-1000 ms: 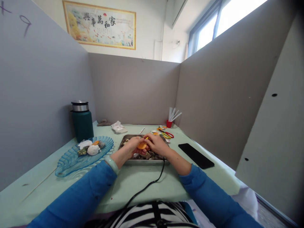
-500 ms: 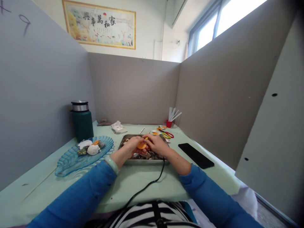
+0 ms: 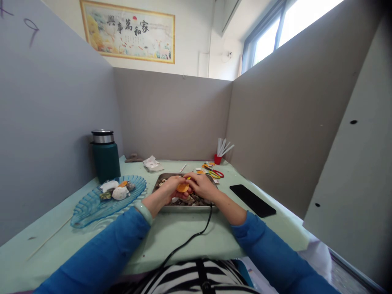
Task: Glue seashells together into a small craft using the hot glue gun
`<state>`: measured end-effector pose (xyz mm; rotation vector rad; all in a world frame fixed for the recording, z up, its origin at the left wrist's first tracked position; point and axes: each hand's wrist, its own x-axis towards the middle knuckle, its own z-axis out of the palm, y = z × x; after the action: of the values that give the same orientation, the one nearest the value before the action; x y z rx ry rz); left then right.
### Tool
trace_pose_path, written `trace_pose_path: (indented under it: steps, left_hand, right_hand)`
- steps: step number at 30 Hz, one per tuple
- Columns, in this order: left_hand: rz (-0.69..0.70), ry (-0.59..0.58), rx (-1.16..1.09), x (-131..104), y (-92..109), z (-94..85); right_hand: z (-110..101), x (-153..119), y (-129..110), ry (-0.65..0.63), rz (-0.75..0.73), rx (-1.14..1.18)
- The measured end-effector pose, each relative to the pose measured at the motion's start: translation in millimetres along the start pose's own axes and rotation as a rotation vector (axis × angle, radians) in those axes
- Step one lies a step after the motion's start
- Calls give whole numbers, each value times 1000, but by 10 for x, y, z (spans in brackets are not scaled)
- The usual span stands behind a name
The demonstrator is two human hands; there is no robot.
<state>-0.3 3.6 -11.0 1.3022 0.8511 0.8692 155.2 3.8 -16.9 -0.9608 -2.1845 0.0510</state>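
Head view: left fingers (image 3: 175, 180) and right fingers (image 3: 194, 182) clasp an orange shell (image 3: 183, 188) (scissors (image 3: 214, 172) beyond the tray (image 3: 186, 209)).

The head view has turned — very slightly — to the right.

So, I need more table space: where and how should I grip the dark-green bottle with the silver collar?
I'd grip the dark-green bottle round its upper body, coming from the right. It stands upright and that rounded side looks open, while the grey partition rises on its left and the translucent blue scalloped plate crowds its near base.
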Motion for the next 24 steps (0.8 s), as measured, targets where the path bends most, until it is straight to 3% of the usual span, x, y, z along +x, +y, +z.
trace_pose_path:
  steps: [24]
  left_hand:
    - [10,21,19,25,-33,-16]
  right_hand:
    - [3,-12,-14,8,5,7]
